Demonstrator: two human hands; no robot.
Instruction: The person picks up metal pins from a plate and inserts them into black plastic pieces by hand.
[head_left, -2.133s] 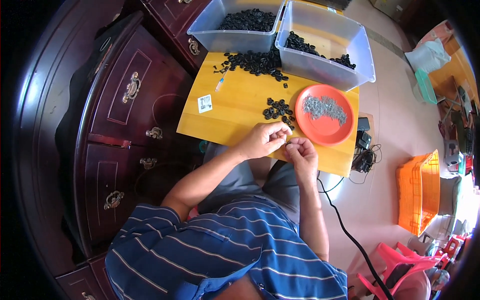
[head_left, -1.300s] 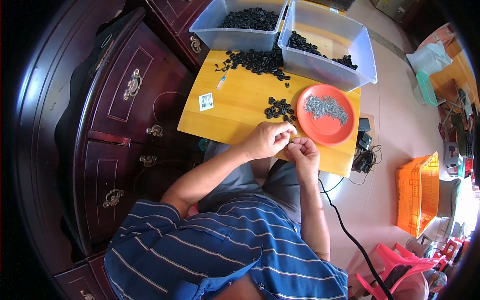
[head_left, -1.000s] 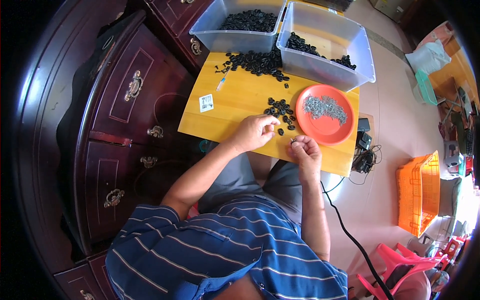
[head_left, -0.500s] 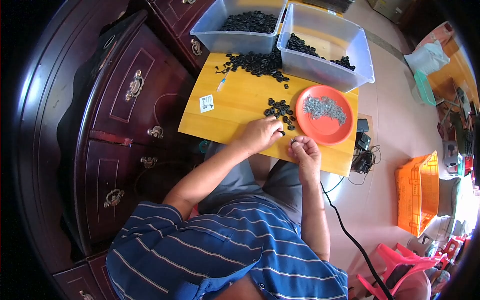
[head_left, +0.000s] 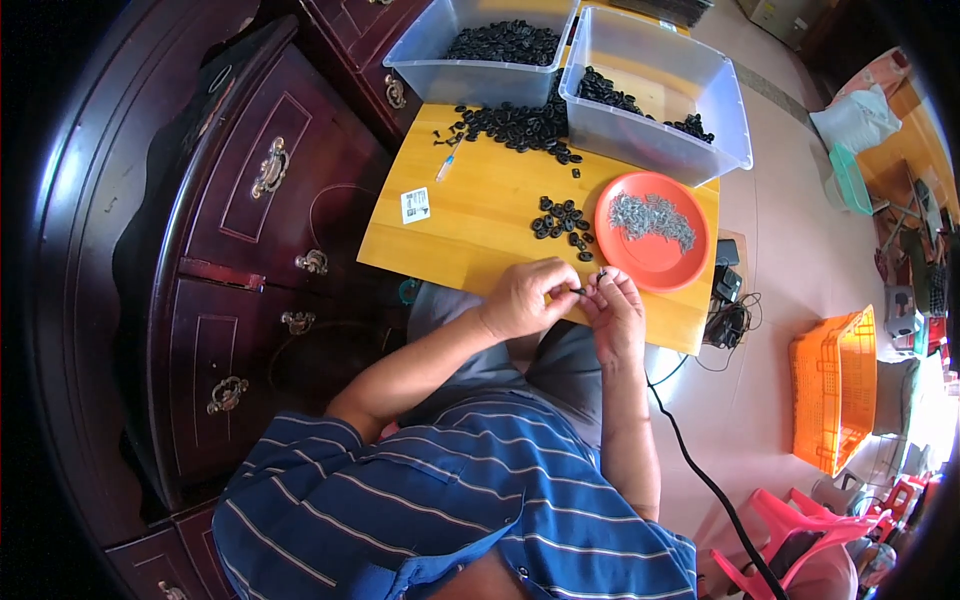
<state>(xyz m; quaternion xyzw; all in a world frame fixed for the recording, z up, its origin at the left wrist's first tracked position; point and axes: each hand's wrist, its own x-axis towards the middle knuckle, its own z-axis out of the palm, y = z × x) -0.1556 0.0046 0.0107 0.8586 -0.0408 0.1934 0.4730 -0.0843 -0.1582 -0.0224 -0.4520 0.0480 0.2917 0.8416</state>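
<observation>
My left hand (head_left: pixel 528 299) pinches a small black oval piece (head_left: pixel 577 291) between thumb and fingers, just past the table's front edge. Right beside it, my right hand (head_left: pixel 616 312) has its fingertips pressed together; a tiny dark speck shows there, too small to name. The fingertips of both hands nearly meet at the black piece. Beyond them lies a loose group of black oval pieces (head_left: pixel 560 219) with open centres. Close by on the right, an orange-red plate (head_left: pixel 655 272) carries a heap of small silvery metal pieces (head_left: pixel 650 217).
Two clear plastic bins (head_left: pixel 470 84) (head_left: pixel 655 135) holding black pieces stand at the table's far side, with a black pile (head_left: pixel 515 125) before them. A thin blue-and-white tool (head_left: pixel 446 167) and a white label (head_left: pixel 415 206) lie left. An orange crate (head_left: pixel 833 390) stands on the floor.
My left hand has moved right and slightly nearer to me, bringing the black oval piece up to my right fingertips. My right hand has shifted only slightly.
</observation>
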